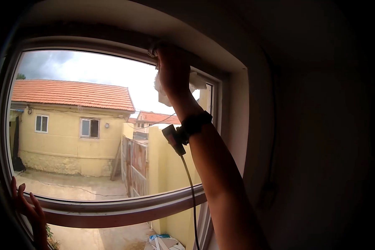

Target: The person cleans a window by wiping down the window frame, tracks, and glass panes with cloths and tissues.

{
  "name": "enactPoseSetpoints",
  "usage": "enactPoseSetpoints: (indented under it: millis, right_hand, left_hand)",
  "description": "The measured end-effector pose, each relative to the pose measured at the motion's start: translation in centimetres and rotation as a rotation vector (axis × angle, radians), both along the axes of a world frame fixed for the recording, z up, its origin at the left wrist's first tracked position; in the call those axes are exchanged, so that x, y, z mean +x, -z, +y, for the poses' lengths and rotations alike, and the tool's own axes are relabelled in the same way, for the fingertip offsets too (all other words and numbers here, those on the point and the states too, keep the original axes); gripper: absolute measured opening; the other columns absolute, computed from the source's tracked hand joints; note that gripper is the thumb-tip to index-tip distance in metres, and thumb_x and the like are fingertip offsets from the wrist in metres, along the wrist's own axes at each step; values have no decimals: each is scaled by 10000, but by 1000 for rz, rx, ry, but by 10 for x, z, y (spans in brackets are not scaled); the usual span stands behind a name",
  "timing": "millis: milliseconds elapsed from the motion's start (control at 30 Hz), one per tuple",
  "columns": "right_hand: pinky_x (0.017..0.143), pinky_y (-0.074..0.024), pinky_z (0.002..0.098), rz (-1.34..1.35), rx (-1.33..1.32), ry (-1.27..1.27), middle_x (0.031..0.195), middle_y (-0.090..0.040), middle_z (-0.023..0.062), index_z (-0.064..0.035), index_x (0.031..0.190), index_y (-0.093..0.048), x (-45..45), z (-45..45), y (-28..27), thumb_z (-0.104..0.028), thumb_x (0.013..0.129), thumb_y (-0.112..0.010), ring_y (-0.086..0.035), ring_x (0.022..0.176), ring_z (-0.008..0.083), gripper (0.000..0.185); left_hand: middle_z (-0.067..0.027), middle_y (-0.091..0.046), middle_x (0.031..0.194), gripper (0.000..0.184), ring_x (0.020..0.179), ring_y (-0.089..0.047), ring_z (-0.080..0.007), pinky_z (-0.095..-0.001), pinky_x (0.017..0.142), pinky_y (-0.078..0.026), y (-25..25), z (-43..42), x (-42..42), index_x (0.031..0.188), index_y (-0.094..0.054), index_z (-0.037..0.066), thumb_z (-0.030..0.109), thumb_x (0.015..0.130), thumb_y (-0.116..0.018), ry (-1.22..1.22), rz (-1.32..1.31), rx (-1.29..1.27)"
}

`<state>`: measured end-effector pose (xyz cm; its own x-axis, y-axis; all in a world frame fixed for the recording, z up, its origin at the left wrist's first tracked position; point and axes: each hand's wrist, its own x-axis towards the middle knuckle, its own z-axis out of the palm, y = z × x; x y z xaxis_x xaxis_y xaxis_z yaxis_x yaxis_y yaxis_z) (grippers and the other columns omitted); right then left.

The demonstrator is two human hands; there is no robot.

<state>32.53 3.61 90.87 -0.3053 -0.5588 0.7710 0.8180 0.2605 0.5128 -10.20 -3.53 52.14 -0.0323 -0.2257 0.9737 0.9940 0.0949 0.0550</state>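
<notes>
My right hand is raised to the top of the window frame, near its right corner. Its fingers are closed on a crumpled whitish cloth, which hangs down over the glass on both sides of the wrist. A bit of the bundle shows above the knuckles, pressed against the top rail. At lower left, my left hand rests by the left side of the frame, level with the crossbar. Its fingers point upward and are spread apart, holding nothing.
A dark strap with a small box sits on my right wrist, and a cable hangs from it. The wall at right is in deep shadow. Beyond the glass stand a yellow house and a rusty gate.
</notes>
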Motion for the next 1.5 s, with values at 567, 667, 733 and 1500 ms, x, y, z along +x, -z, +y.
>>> enactPoseSetpoints:
  millis: [567, 667, 733, 1500]
  right_hand:
    - [751, -519, 437, 600, -331, 459, 958, -652, 162, -76, 1049, -596, 208, 10, -1, -82, 846, -527, -631, 886, 352, 214]
    - [717, -516, 426, 551, -289, 551, 918, -658, 183, -81, 1024, -636, 221, 19, 3, -247, 889, -547, -638, 869, 347, 232]
    - [717, -512, 433, 536, -362, 563, 895, -660, 174, -76, 992, -644, 216, 10, 16, -211, 879, -553, -637, 857, 348, 197]
    - [756, -507, 390, 359, -492, 620, 1037, -609, 117, -73, 930, -633, 180, -3, 24, -98, 846, -535, -600, 933, 291, 132]
  left_hand:
    - [-256, -373, 1383, 298, 1247, -398, -387, -453, 1025, -314, 2, -3, -4, 1219, -412, -30, 75, 941, -393, -50, -3, -39]
    - [-254, -395, 1367, 306, 1256, -403, -373, -438, 1041, -309, 7, 0, -19, 1228, -415, -54, 47, 940, -397, -67, 1, -36]
    - [-250, -403, 1362, 315, 1254, -408, -364, -431, 1042, -312, 18, 9, -31, 1238, -418, -58, 50, 942, -399, -63, -27, -62]
    - [-173, -547, 1211, 289, 1166, -509, -289, -360, 989, -397, 23, 5, -26, 1234, -475, -15, 67, 958, -446, -65, -73, -170]
